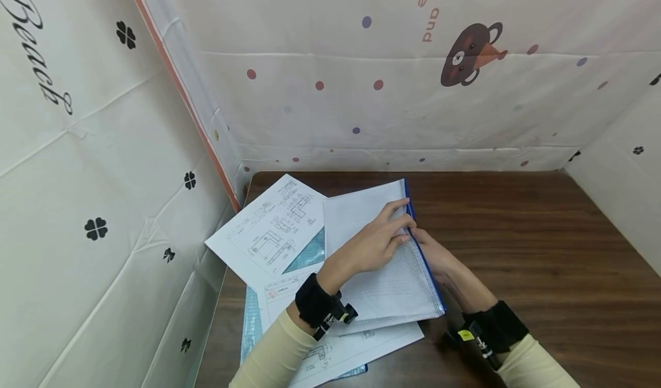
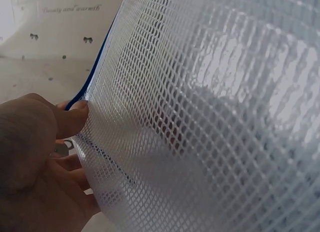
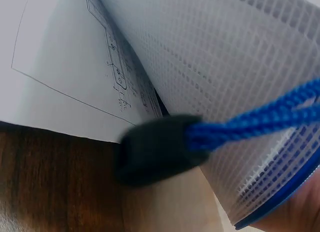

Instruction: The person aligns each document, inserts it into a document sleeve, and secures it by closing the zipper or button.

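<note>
left sheet [image 1: 113,193]: "Beach" | back sheet [image 1: 397,107]: "and", "life" | bow-print sheet [image 2: 55,29]: "Beauty and warmth"

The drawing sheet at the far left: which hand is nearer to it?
Left. The left hand is right of the sheet, over the mesh pouch; the right hand is farther right, at the pouch's blue edge.

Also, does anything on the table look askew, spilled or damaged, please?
I see nothing spilled or damaged. The far-left drawing sheet lies askew: it is turned at a different angle from the nearest sheet, which the mesh pouch partly covers, so they look untidily spread.
</note>
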A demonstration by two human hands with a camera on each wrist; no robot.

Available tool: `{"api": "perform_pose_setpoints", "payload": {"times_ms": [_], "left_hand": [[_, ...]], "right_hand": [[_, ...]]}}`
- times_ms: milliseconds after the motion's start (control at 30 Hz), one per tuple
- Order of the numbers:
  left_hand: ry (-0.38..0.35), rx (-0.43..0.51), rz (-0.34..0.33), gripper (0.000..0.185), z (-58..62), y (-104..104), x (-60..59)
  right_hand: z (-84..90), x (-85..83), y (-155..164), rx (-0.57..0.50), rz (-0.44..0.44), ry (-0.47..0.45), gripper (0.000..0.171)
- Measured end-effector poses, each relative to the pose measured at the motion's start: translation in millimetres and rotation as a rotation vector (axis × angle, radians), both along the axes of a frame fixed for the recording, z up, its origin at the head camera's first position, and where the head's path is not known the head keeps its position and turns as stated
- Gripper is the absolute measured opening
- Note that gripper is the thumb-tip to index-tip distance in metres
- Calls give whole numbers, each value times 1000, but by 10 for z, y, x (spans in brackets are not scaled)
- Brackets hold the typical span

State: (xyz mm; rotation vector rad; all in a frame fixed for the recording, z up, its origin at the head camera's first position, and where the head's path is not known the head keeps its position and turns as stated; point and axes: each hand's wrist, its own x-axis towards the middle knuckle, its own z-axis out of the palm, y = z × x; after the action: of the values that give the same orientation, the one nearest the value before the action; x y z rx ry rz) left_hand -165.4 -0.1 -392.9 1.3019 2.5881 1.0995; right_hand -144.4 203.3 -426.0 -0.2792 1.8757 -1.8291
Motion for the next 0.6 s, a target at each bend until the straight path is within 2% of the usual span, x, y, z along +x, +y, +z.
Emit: {"api": "perform_pose_setpoints", "payload": {"times_ms": [233, 467, 600], "left_hand": [[-9, 19, -9, 24, 0, -9, 11], [-5, 43, 7, 24, 26, -43, -26], [-15, 58, 17, 24, 48, -77, -50]], "right_hand": [[0, 10, 18, 13, 10, 21, 25], [45, 21, 39, 105, -20, 87, 53], [139, 21, 71, 183, -64, 134, 58]]}}
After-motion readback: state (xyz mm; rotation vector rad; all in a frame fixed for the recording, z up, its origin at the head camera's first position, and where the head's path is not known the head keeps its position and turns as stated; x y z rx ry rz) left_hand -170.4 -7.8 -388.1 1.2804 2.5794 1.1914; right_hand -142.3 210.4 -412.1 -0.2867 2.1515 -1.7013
